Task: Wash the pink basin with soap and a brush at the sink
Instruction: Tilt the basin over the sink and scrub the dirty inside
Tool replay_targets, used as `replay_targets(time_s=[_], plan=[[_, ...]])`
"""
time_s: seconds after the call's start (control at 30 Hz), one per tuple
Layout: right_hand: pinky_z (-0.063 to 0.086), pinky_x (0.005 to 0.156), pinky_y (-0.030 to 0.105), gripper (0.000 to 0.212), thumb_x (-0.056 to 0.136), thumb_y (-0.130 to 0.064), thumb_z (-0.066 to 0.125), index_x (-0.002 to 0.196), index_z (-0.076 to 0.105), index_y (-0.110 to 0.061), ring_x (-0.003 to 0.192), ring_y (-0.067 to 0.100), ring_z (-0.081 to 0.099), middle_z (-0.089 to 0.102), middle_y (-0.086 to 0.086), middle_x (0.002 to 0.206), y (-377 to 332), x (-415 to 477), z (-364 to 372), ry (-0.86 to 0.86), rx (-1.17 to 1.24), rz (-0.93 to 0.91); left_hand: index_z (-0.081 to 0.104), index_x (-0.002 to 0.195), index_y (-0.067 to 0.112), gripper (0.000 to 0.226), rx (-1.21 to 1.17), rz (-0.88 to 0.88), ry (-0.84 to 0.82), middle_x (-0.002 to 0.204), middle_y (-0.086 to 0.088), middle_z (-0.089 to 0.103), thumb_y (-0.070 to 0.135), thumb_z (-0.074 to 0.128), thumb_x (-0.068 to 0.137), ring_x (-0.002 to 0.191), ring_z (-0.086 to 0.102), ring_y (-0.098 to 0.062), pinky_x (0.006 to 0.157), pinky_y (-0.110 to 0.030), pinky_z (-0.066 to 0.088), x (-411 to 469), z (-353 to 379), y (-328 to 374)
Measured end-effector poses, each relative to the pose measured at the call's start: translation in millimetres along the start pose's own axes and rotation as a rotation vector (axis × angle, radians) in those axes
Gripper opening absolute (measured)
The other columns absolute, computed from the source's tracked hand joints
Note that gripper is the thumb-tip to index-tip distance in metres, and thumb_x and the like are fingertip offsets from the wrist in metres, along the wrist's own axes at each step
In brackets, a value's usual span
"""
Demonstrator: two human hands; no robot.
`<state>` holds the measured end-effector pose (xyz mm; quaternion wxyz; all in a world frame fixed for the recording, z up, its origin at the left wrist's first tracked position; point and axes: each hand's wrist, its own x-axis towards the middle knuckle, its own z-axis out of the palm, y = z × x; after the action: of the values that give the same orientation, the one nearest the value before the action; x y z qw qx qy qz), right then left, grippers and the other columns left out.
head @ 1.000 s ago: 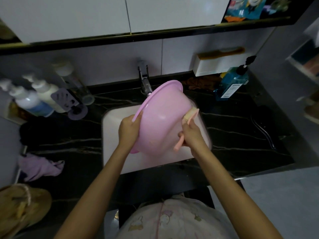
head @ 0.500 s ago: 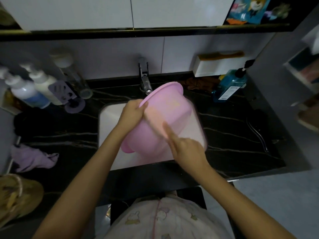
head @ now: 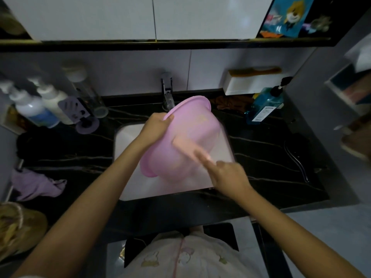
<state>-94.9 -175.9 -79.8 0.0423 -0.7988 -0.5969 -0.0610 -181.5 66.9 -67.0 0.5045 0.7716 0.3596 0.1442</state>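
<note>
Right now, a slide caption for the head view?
Left hand tilts pink basin over sink; right hand scrubs with brush.

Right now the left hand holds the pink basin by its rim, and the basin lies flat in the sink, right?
Not quite. The left hand does grip the pink basin by its rim, but the head view shows the basin held up and tilted above the sink, not lying flat in it.

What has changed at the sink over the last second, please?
The right hand drew back toward the person, swinging the brush leftward across the pink basin. The left hand shifted up the rim toward the faucet. Both hands keep their grips; the basin stays tilted over the sink.
</note>
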Motion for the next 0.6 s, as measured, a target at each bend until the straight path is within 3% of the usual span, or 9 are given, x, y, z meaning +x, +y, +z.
replay_targets(time_s=[0.07,0.17,0.23,0.3,0.37,0.43,0.5,0.6], plan=[[0.012,0.034,0.019,0.058,0.083,-0.024,0.04,0.14,0.041,-0.02,0.028,0.014,0.031,0.037,-0.004,0.043,-2.3,16.7,-8.0,0.078,0.094,0.112,0.053,0.062,0.021,0.035,0.012,-0.008,-0.011,0.064,0.002,0.054,0.026,0.049,0.096,0.063,0.049,-0.019,0.065,-0.03,0.036,-1.3,1.9,0.9],[0.024,0.034,0.022,0.073,0.071,-0.022,0.065,0.141,0.041,-0.027,0.03,0.017,0.042,0.047,-0.001,0.046,-20.5,9.3,-1.1,0.003,0.055,-0.046,0.055,0.063,0.021,0.033,0.001,-0.024,-0.008,0.067,-0.002,0.056,0.029,0.05,0.095,0.065,0.051,-0.021,0.066,-0.03,0.037,-1.1,1.1,6.4],[0.022,0.036,0.021,0.086,0.06,-0.021,0.076,0.139,0.045,-0.029,0.03,0.017,0.044,0.049,0.0,0.047,-24.9,0.6,0.6,-0.055,0.006,-0.11,0.054,0.062,0.021,0.031,0.0,-0.02,-0.014,0.065,-0.001,0.055,0.035,0.056,0.089,0.062,0.049,-0.017,0.064,-0.03,0.036,-4.8,-5.3,5.1],[0.018,0.035,0.019,0.077,0.068,-0.02,0.067,0.14,0.041,-0.027,0.029,0.016,0.04,0.046,-0.001,0.045,-16.1,3.6,-1.5,-0.002,0.02,-0.042,0.056,0.066,0.018,0.026,0.045,0.02,0.011,0.066,-0.001,0.056,0.041,0.058,0.077,0.061,0.049,-0.014,0.06,-0.03,0.037,-15.1,-14.6,-3.2],[0.01,0.034,0.016,0.061,0.081,-0.02,0.048,0.142,0.039,-0.022,0.03,0.014,0.029,0.037,-0.002,0.044,-2.5,15.2,-3.7,0.08,0.064,0.09,0.06,0.072,0.008,0.041,0.114,0.041,0.068,0.072,-0.011,0.06,0.049,0.055,0.073,0.066,0.052,-0.018,0.062,-0.034,0.041,-30.4,-18.1,-24.2],[0.021,0.033,0.02,0.056,0.091,-0.018,0.042,0.147,0.032,-0.023,0.035,0.016,0.033,0.037,0.0,0.05,10.8,26.7,-7.0,0.082,0.102,0.205,0.058,0.069,0.008,0.05,0.167,0.01,0.104,0.071,-0.013,0.06,0.056,0.049,0.079,0.069,0.054,-0.025,0.062,-0.036,0.039,-50.0,-14.7,-48.3],[0.038,0.043,0.03,0.054,0.099,-0.022,0.039,0.15,0.022,-0.029,0.048,0.024,0.048,0.052,0.006,0.062,23.7,38.4,-15.4,-0.003,0.16,0.298,0.051,0.063,0.018,0.04,0.162,-0.052,0.133,0.067,-0.006,0.057,0.048,0.047,0.089,0.07,0.055,-0.03,0.057,-0.032,0.035,-68.9,-6.9,-65.4],[0.037,0.048,0.029,0.048,0.101,-0.029,0.033,0.149,0.025,-0.029,0.06,0.022,0.053,0.061,0.009,0.078,31.5,54.2,-19.3,-0.051,0.279,0.45,0.041,0.054,0.023,0.044,0.134,-0.037,0.232,0.054,0.001,0.047,0.035,0.05,0.096,0.063,0.048,-0.025,0.053,-0.031,0.029,-75.0,1.3,-56.9]])
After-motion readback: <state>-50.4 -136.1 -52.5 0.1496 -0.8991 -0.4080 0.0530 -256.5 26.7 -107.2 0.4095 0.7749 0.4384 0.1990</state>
